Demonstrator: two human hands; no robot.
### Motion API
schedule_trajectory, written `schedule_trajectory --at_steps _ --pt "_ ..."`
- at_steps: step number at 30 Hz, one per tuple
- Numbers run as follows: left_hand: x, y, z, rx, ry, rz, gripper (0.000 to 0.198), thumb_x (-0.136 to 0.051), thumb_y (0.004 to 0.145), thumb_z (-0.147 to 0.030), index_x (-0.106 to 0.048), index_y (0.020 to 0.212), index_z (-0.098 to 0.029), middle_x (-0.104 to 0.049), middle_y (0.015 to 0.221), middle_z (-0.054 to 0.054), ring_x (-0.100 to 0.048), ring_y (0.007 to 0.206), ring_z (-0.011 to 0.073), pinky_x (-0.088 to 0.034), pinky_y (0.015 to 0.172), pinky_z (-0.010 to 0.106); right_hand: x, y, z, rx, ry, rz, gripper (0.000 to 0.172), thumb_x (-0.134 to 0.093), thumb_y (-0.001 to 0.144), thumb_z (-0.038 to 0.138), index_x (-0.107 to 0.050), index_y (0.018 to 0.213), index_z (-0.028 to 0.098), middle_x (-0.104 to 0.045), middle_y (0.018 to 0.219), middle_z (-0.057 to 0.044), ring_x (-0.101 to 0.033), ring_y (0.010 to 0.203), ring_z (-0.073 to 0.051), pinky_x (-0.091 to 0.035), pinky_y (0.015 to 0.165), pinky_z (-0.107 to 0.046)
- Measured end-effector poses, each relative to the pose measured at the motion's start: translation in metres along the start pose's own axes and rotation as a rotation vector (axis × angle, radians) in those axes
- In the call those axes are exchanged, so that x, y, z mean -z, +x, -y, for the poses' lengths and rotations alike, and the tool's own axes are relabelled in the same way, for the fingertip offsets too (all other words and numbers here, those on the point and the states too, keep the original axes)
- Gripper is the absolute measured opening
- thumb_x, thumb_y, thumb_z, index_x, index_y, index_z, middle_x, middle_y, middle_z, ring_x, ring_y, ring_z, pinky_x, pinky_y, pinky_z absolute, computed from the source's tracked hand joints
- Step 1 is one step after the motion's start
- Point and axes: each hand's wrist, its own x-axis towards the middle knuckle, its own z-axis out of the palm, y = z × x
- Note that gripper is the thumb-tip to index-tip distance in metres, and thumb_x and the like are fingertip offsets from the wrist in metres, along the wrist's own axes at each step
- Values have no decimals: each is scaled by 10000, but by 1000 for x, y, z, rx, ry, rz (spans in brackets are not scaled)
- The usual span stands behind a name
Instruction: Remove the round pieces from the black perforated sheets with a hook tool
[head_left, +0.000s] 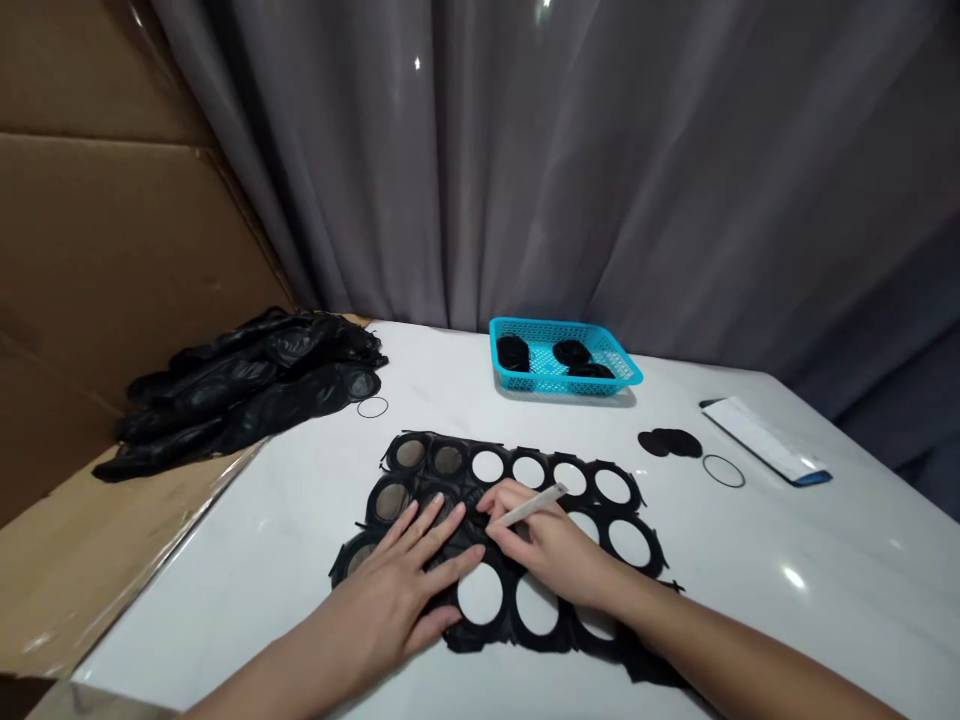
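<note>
A black sheet [508, 612] with rows of round openings lies flat on the white table. Many openings show white tabletop; those on the left are filled with dark, partly see-through material. My left hand [397, 585] rests on the sheet's left half, fingers spread and palm down. Just to its right, my right hand [555, 545] grips a slim white pen-like tool [536, 502], pinched between thumb and fingers. The tool points down-left toward a dark circle near the sheet's middle; its tip is hidden by the fingers.
A blue plastic basket [555, 385] at the back holds several black round bundles. Crumpled black material [255, 385] is heaped on cardboard [97, 240] at left. Black discs [679, 442], a thin ring [705, 464] and a white flat packet [772, 440] lie right. Grey curtain [525, 150] hangs behind.
</note>
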Motion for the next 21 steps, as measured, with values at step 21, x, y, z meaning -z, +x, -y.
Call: schedule_trajectory --at_steps 21 --pt "-3 -6 -6 48 -45 -123 667 -630 907 -257 -398 1521 -371 -38 1660 76 -241 1457 441 -377 1081 610 4 8 -23 128 -452 -101 221 -361 948 26 -529 935 169 -599 979 -108 -534 904 -235 -463 802 -367"
